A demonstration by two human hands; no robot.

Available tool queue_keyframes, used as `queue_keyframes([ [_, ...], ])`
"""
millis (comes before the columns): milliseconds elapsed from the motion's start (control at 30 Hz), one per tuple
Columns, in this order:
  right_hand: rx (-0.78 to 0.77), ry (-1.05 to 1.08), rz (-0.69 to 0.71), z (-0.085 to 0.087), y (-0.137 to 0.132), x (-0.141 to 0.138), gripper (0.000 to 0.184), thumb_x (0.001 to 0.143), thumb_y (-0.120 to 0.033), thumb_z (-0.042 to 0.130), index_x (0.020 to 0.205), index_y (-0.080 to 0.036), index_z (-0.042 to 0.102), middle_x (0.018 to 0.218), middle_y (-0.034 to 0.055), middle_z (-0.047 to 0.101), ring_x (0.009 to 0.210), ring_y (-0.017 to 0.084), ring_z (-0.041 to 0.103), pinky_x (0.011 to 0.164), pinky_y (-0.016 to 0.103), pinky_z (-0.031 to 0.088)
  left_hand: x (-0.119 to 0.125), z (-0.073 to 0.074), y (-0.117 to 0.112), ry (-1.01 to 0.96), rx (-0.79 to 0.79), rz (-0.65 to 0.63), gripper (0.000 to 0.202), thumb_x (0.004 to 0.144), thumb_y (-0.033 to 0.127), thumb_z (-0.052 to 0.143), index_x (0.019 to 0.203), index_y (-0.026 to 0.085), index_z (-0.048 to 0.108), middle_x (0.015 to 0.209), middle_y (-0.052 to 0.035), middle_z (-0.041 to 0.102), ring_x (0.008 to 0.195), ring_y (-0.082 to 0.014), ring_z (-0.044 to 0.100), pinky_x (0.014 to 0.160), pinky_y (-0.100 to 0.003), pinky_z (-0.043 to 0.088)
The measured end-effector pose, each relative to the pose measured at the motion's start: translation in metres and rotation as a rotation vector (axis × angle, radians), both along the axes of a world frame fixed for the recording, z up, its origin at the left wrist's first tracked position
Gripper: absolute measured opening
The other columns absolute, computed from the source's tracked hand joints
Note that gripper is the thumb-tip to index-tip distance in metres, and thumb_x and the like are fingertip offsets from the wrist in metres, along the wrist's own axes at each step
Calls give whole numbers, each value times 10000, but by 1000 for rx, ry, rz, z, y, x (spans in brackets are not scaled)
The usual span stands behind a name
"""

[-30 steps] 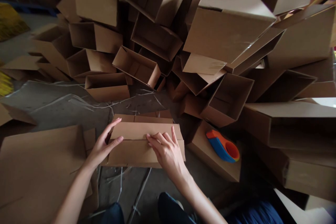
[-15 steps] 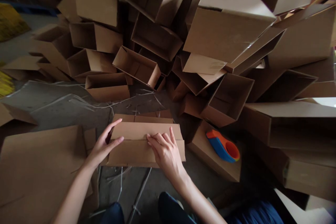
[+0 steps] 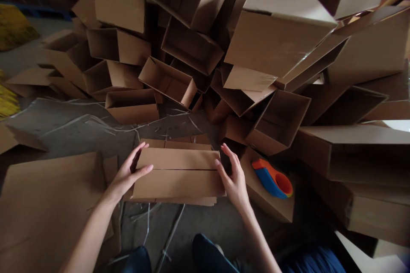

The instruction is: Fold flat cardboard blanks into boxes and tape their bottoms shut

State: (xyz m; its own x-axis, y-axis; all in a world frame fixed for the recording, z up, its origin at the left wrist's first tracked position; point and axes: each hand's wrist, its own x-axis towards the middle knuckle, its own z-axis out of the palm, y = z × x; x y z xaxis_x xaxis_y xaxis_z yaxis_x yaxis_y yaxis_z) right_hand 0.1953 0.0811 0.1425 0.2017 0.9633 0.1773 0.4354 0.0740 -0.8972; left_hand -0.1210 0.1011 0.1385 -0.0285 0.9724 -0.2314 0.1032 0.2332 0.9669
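Note:
A small cardboard box (image 3: 177, 181) lies in front of me, its two top flaps folded down and meeting at a narrow seam. My left hand (image 3: 128, 175) grips its left end, thumb on top and fingers over the far side. At the right end, my right hand (image 3: 235, 179) has its thumb on the top edge and its fingers curved around the far corner. Flat cardboard pieces (image 3: 188, 140) show beneath and behind the box. An orange and blue tape dispenser (image 3: 272, 179) rests on another carton (image 3: 277, 207) to the right of my right hand.
Many open cartons (image 3: 168, 81) are heaped ahead and to the right. A large flat cardboard sheet (image 3: 54, 204) lies at the left. White strapping strips (image 3: 96, 119) are strewn over the grey floor (image 3: 166, 222). My feet show at the bottom edge.
My right hand has moved from the middle of the top seam to the box's right end. The flaps now sit more level. My left hand stays at the left end.

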Motion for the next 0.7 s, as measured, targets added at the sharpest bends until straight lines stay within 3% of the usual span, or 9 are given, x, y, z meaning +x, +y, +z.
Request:
queue_keyframes([
  [67,-181,187,-10,-9,0,13,728,831,-593,687,1468,-288,510,1550,87,489,1459,298,409,1209,518,316,-1,1,0,2,-26,-9,867,708,481,798,1483,294,457,1638,-95,379,1478,-332,382,1134,-389,437],
  [200,-437,534,58,-18,-2,14,747,742,-634,749,1402,-323,592,1477,50,579,1418,328,469,1158,495,394,-4,9,0,9,-102,-52,857,716,468,805,1482,288,465,1603,-95,440,1447,-323,435,1134,-376,437],
  [367,-474,646,84,-10,-1,10,657,724,-553,786,1319,-310,651,1392,35,655,1327,320,563,1093,447,458,-3,19,1,-20,-210,-43,967,688,452,824,1537,266,401,1499,-130,566,1392,-336,506,1108,-409,466],
  [567,-421,582,111,-17,5,13,655,709,-559,799,1270,-254,655,1354,81,674,1231,331,625,1000,425,519,0,26,6,3,-263,-52,1055,669,426,835,1580,253,333,1511,-130,552,1403,-324,495,1122,-395,448],
  [700,-392,527,86,-26,8,12,728,710,-574,797,1340,-258,611,1412,90,630,1263,342,597,984,427,537,5,25,7,38,-258,-65,1068,714,435,792,1613,265,241,1554,-118,501,1434,-316,454,1134,-398,431],
])
